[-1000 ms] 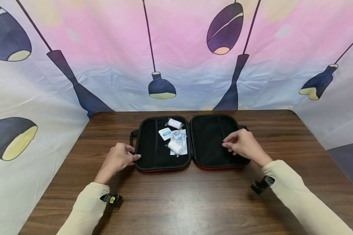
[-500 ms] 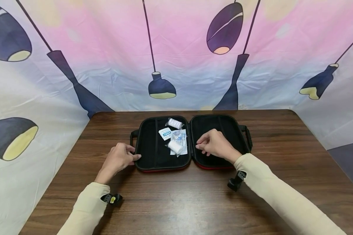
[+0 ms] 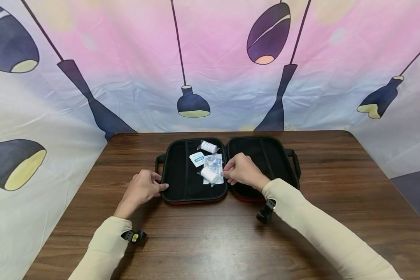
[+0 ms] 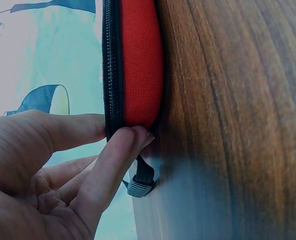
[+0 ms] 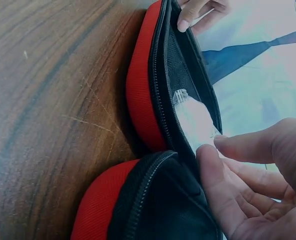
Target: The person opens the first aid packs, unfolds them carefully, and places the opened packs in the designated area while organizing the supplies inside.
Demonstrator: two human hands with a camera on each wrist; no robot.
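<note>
A red zip case (image 3: 173, 182) with black lining lies open flat on the table. Its left half holds a bandage roll (image 3: 208, 147) in clear wrap, a small white-and-blue packet (image 3: 197, 159), a larger clear-fronted packet (image 3: 215, 163) and a second wrapped white roll (image 3: 209, 175). My left hand (image 3: 144, 189) pinches the case's near left corner, thumb on the rim and a finger against the red side (image 4: 141, 65). Over the hinge, my right hand (image 3: 244, 170) has thumb and fingers loosely bent, fingertips right at the larger packet's edge beside the wrapped white roll (image 5: 193, 117).
The right half of the case (image 3: 273, 167) shows only black lining with a strap. Carry handles (image 3: 294, 161) stick out at both outer sides. A brown wooden table (image 3: 203, 241) runs in front, and a patterned cloth (image 3: 143, 77) hangs behind.
My right hand has moved left from over the case's right half to the hinge beside the packets. My left hand stays on the corner, and the contents have not moved.
</note>
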